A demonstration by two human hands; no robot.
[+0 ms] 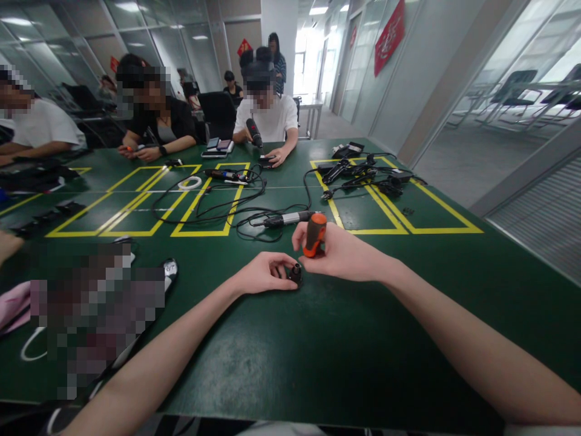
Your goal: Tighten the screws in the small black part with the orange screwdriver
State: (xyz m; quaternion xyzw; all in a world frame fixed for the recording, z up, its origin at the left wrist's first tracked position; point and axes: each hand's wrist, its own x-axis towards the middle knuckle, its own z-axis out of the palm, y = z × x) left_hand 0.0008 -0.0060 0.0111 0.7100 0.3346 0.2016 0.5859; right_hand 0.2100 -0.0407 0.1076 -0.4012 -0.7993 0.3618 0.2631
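In the head view, my left hand (267,272) pinches a small dark part (296,275) between thumb and forefinger, low over the green table (281,345). This part has a round, tube-like top; its lower side is partly hidden. Just to the right, my right hand (338,251) is closed around a stubby screwdriver (315,235) with an orange and dark grey handle. The handle stands nearly upright with its orange end on top. I cannot make out the screwdriver's tip. The two hands are close together, right one slightly higher.
Behind my hands lies a grey and black electric screwdriver (290,218) with looping black cable. Black adapters and cords (358,172) pile up at the back right. Yellow tape (200,234) marks rectangles. A blurred-out item (122,315) lies at left. Across the table, a person (267,115) holds a power driver (254,132).
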